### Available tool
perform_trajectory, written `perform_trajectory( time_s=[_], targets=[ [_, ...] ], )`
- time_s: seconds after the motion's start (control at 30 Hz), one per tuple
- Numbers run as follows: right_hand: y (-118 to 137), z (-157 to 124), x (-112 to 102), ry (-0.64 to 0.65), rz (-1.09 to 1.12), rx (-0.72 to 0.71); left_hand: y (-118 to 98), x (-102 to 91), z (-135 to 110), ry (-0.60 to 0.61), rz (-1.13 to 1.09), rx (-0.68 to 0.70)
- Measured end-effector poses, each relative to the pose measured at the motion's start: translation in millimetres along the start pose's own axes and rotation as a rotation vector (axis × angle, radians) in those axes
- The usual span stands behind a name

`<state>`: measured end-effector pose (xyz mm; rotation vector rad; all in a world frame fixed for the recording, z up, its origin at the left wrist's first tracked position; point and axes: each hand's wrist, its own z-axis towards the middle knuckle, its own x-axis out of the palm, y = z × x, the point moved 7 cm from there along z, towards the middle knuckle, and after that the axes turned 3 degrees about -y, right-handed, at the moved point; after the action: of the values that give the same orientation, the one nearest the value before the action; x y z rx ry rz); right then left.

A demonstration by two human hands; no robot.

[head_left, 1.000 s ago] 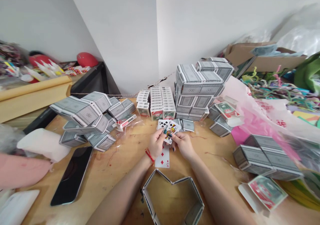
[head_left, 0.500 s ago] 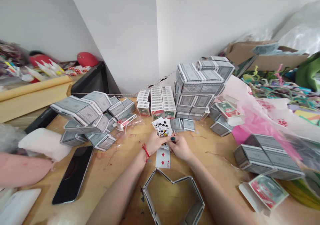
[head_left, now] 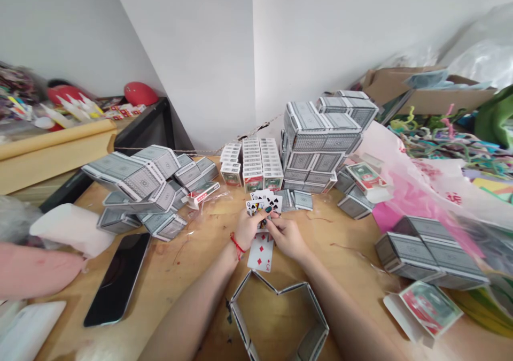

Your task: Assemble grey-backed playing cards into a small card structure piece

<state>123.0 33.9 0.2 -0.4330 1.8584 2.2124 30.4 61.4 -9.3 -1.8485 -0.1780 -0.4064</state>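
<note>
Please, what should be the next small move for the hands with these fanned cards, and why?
Perhaps the left hand should hold steady while the right hand nudges the fanned cards into one even stack: their top edges stick out at different angles, and both hands grip them near the bottom.
</note>
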Motion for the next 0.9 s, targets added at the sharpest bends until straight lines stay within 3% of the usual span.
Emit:
perform_trajectory(
  time_s=[0.27, 0.6, 0.9],
  targets=[
    [-5.4, 4.4, -12.2, -0.144, 0.17, 0.039, -8.4, -5.7, 1.1, -0.118, 0.037, 0.102],
    [-8.4, 1.2, -4.2, -0.041, -0.06, 0.015, -12.0, -4.0, 0.9, -0.069, 0.103, 0.172],
    [-5.4, -1.7, -3.6, -0.062, -0.128, -0.029, -8.1, -2.4, 0.8, -0.08, -0.006, 0.144]
  ],
)
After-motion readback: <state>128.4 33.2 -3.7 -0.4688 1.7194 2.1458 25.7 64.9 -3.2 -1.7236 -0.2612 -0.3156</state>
